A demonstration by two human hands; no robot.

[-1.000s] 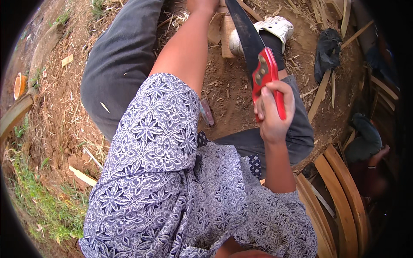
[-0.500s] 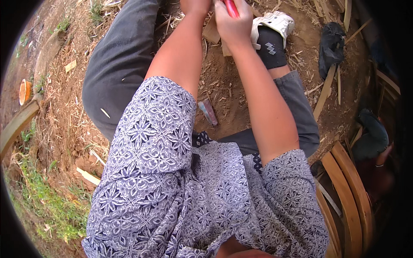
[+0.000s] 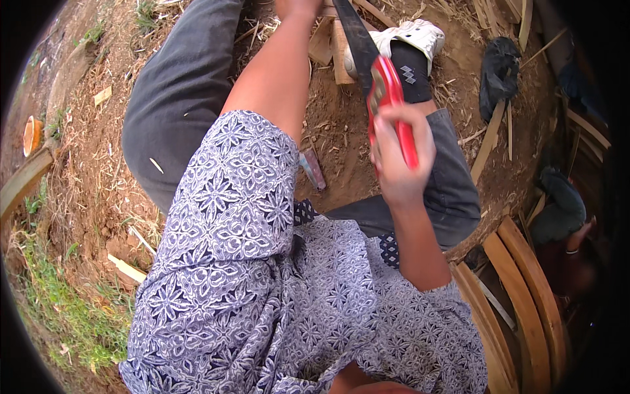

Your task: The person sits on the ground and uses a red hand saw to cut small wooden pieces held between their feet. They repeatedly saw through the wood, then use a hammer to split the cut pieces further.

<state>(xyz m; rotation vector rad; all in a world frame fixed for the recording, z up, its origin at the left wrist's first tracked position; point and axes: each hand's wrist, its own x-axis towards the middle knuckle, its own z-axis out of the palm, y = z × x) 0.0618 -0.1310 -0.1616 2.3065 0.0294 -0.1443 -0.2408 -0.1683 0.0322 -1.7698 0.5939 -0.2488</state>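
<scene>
My right hand [image 3: 405, 154] is closed round the red handle of a handsaw [image 3: 392, 88]. The saw's dark blade [image 3: 357, 41] slants up and away to the upper edge, where its far end is cut off. At that edge my left hand [image 3: 300, 8] shows only in part, its fingers out of the picture, beside a piece of wood. Wooden blocks [image 3: 342, 56] stand just below, between my feet. A small pinkish and bluish flat piece [image 3: 314, 171] lies on the soil between my legs.
My foot in a white clog [image 3: 425, 38] is right beside the blade. A black plastic bag [image 3: 500, 75] lies farther right, near thin wood strips. Curved wooden pieces [image 3: 518, 289] are stacked at lower right, with another person [image 3: 558, 210] beyond. Wood shavings litter the ground; an orange-rimmed round thing [image 3: 31, 136] sits far left.
My right hand has drawn the saw back toward me and a little right, bending the elbow, so handle and blade now show. The left arm has hardly moved.
</scene>
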